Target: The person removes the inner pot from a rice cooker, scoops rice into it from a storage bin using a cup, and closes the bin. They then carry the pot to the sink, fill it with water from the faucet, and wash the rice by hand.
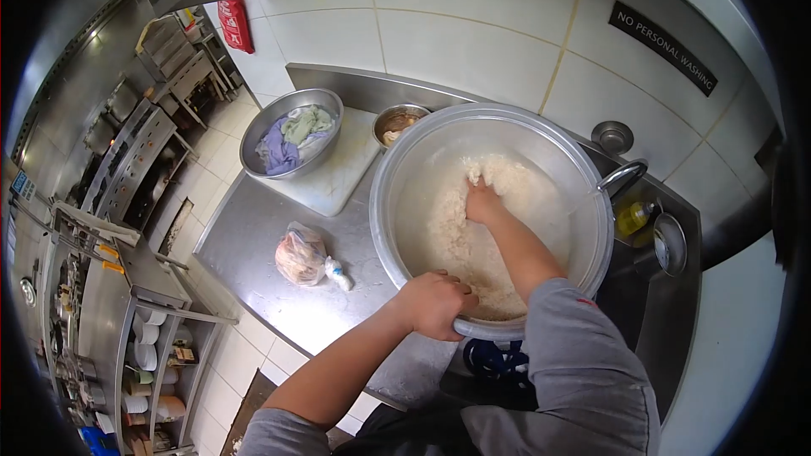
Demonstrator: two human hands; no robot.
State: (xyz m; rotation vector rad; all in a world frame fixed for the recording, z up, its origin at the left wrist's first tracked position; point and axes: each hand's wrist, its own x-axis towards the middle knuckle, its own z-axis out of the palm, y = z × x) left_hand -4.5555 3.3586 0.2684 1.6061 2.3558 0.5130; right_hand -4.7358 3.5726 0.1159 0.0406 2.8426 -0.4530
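Note:
A large metal bowl (405, 169) with a wide rim holds wet white rice (456, 219) in cloudy water. My left hand (435, 304) grips the near left part of its rim, fingers wrapped over the edge. Inside the bowl, my right hand (483, 201) is sunk into the rice; the grains and water hide most of its fingers. A curved tap (623, 173) reaches over the bowl's right side, and a thin stream seems to fall from it.
On the steel counter (253, 224) lies a knotted plastic bag (302, 255) with pale contents. A bowl of cloths (291, 133) stands on a white cutting board (351, 160). A small metal bowl (397, 121), a yellow bottle (632, 218) and a strainer (670, 243) surround the large bowl.

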